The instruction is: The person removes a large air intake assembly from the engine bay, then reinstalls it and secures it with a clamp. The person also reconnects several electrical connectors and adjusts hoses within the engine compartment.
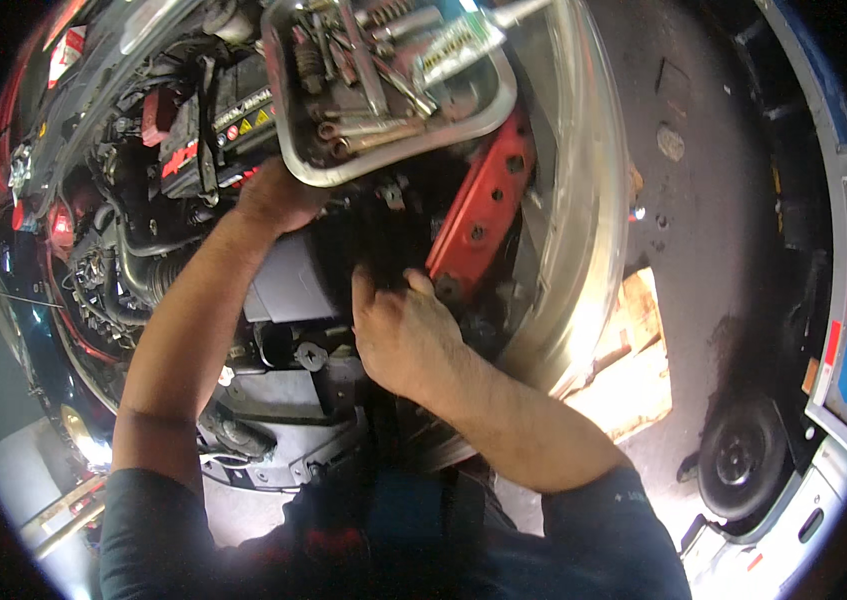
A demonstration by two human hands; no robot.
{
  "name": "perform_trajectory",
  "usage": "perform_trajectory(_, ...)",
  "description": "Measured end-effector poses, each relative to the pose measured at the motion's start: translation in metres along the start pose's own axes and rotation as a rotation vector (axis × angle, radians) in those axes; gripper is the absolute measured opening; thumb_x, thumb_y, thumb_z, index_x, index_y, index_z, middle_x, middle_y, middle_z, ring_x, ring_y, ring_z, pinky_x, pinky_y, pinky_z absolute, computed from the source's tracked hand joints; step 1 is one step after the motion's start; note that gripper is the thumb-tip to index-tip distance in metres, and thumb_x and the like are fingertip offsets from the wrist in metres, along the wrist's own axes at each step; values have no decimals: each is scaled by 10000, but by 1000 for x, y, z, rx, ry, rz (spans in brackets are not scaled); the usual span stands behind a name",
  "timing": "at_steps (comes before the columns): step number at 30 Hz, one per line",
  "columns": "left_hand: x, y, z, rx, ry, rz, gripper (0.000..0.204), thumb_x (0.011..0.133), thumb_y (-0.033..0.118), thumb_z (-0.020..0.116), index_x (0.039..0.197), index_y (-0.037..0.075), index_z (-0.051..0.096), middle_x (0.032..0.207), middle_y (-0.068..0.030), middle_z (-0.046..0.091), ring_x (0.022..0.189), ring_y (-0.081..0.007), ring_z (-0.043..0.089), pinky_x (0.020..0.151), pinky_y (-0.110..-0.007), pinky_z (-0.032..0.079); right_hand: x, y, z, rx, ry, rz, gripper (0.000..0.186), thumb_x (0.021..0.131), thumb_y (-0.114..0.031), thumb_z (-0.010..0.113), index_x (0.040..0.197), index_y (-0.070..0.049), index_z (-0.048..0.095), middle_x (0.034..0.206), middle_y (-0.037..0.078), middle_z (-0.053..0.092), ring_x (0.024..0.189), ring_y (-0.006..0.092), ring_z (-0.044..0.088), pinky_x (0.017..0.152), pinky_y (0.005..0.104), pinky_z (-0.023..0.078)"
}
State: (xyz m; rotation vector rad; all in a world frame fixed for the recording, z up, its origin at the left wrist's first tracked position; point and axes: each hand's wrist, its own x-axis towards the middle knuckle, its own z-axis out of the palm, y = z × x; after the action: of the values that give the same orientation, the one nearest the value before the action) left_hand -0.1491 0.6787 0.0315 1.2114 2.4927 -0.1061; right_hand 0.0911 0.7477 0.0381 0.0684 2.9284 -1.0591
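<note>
At the left of the open engine bay, a ribbed black intake hose [158, 275] runs below a car battery [233, 110] with yellow warning labels. The left hand [283, 195] reaches in beside the battery, its fingers hidden under the near corner of a metal tray, so what they grip, if anything, cannot be told. Just below that wrist lies a smooth gray box [288, 280]. The tray [398, 160] carries combination wrenches [378, 130], loose hardware and a white-and-green tube [458, 50]. Below the tray, the right hand [408, 335] hangs over a dark gap, two digits parted and the rest curled; whether they hold anything in the shadow cannot be told. A red metal bar [478, 215] with holes slants just beside those fingers, inside the car's pale curved front edge [593, 200]. Farther right, cardboard [638, 365] lies on the floor [663, 220], near a black wheel [738, 460].
</note>
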Motion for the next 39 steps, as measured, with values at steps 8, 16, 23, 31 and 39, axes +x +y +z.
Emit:
perform_trajectory(8, 6, 23, -11, -143, 91, 123, 335, 994, 157, 560, 1314, 67, 602, 1307, -148, 642, 1180, -288, 612, 1031, -379, 485, 5, -3, 1, -11, 11, 35, 508, 874, -123, 567, 1313, 120, 489, 794, 181, 702, 823, 357, 719, 1051, 509, 412)
perform_trajectory(16, -36, 6, -32, -304, 20, -16, 351, 935, 292, 580, 1149, 31, 677, 1241, -229, 649, 1182, -395, 601, 1054, -425, 466, 6, -1, 1, -40, -19, 16, 423, 866, -172, 619, 1175, 97, 514, 816, 219, 715, 830, 365, 731, 1030, 538, 420)
perform_trajectory(23, -97, -23, -23, -462, 203, -26, 323, 864, 232, 683, 1091, 3, 696, 1022, -221, 710, 974, -365, 688, 896, -431, 515, 10, -2, 1, -108, -76, 51, 628, 893, -284, 681, 1300, 103, 398, 877, 235, 690, 920, 410, 694, 1017, 567, 401)
perform_trajectory(31, -80, -12, -22, -359, 379, -331, 346, 822, 281, 712, 1027, 3, 718, 1036, -233, 704, 1012, -421, 663, 875, -473, 540, 15, -3, 5, -152, -48, 84, 546, 895, -309, 681, 1227, 50, 439, 846, 192, 703, 865, 380, 700, 999, 570, 408)
perform_trajectory(39, -121, -48, -1, -370, 409, -312, 284, 861, 243, 680, 1021, 11, 707, 993, -275, 690, 972, -422, 667, 837, -456, 552, 15, -2, 5, -107, -66, 107, 518, 907, -338, 667, 1180, 40, 442, 877, 241, 702, 903, 386, 700, 1034, 573, 380)
